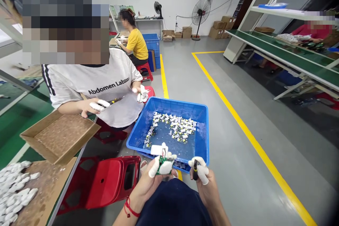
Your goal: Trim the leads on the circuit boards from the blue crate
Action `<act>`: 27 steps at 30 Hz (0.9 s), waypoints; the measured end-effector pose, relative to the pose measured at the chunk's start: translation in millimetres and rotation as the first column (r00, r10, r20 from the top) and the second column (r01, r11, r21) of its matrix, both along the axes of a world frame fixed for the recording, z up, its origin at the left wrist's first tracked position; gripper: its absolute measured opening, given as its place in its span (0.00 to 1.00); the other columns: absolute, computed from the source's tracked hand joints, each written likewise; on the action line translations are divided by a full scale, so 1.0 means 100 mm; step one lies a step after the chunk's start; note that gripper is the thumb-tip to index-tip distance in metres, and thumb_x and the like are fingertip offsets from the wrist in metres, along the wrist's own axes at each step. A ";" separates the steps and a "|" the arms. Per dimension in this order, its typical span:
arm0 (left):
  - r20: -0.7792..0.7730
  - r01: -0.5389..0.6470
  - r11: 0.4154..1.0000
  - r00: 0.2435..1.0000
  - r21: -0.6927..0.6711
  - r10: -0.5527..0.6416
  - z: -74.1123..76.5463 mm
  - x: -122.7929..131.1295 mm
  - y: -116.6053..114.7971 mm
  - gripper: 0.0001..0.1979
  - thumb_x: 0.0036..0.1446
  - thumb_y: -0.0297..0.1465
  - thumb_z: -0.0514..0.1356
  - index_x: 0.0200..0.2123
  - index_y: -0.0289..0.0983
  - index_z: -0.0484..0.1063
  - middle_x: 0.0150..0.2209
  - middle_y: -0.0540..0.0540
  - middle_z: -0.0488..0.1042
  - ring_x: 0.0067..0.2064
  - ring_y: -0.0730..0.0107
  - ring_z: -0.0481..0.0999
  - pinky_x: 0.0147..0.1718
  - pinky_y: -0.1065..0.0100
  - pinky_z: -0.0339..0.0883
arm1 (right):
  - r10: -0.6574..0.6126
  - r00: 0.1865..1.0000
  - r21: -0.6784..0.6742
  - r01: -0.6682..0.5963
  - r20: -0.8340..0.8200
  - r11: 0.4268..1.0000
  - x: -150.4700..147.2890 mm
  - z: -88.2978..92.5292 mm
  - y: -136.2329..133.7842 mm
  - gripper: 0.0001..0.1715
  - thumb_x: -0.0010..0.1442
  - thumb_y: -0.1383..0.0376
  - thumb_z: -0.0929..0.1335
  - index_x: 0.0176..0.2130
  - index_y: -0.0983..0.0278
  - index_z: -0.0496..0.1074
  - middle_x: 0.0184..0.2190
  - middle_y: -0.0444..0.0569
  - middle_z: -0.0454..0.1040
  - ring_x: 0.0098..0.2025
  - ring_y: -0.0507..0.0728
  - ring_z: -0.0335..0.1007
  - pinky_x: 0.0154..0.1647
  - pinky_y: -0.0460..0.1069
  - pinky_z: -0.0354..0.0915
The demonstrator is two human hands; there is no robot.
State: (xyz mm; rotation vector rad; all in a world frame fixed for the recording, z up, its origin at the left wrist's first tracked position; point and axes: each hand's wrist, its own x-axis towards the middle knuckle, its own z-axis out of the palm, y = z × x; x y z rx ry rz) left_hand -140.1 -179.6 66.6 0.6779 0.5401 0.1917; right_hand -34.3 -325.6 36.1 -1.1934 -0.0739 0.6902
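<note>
My left hand point(156, 174), in white finger cots, is closed on a small green circuit board point(161, 166). A round white piece point(166, 168) sits on the board's front, and a white rectangular tab point(157, 149) stands above it, with thin wires close by. To the right, my right hand point(202, 174) grips black-and-yellow handled pliers point(195, 170); their jaws are hidden or too small to make out. Both hands are over my lap, at the near edge of a blue bin point(205, 130). Many small white-and-green board pieces point(182, 127) lie in the bin.
A co-worker in a white shirt point(106, 77) sits left, holding a similar tool point(116, 100) and a white piece point(143, 94). A cardboard tray point(63, 137), white parts point(16, 183) and a red stool point(106, 182) are nearby. Others sit farther off. Yellow lines point(238, 120) mark the floor.
</note>
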 end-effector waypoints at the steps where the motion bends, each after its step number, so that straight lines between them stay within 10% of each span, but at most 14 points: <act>1: 0.022 0.081 0.996 0.996 0.040 -0.082 0.02 -0.02 -0.01 0.20 0.48 0.46 0.68 0.35 0.35 0.79 0.29 0.41 0.80 0.31 0.62 0.78 0.31 0.67 0.72 | 0.012 1.000 -0.016 -0.012 0.017 1.000 0.00 -0.01 0.01 0.23 0.48 0.45 0.72 0.28 0.62 0.72 0.23 0.44 0.66 0.23 0.51 0.60 0.25 0.48 0.63; 7: -0.005 0.357 0.903 0.930 0.238 -0.366 0.14 -0.05 -0.09 0.13 0.48 0.36 0.70 0.38 0.37 0.81 0.30 0.43 0.79 0.32 0.64 0.77 0.35 0.67 0.69 | 0.168 0.956 -0.177 -0.126 0.241 0.976 0.01 -0.06 0.06 0.26 0.55 0.48 0.68 0.19 0.64 0.71 0.29 0.49 0.68 0.31 0.55 0.65 0.32 0.49 0.64; 19: -0.003 0.195 0.922 0.979 0.334 -0.206 0.07 -0.10 -0.12 0.21 0.50 0.48 0.65 0.39 0.37 0.79 0.31 0.40 0.80 0.32 0.60 0.77 0.36 0.64 0.70 | 0.385 0.775 -0.497 -0.106 0.501 0.861 0.00 0.23 0.03 0.18 0.61 0.59 0.62 0.43 0.60 0.78 0.57 0.61 0.66 0.57 0.66 0.66 0.59 0.64 0.64; 27: 0.019 0.076 0.986 0.997 0.149 -0.079 0.19 -0.46 0.01 0.27 0.37 0.49 0.72 0.37 0.36 0.81 0.32 0.38 0.79 0.39 0.46 0.77 0.37 0.58 0.71 | 0.341 0.362 -0.404 0.111 0.867 0.908 -0.11 0.75 0.00 0.19 0.63 0.62 0.65 0.54 0.59 0.71 0.57 0.57 0.69 0.55 0.61 0.71 0.54 0.55 0.72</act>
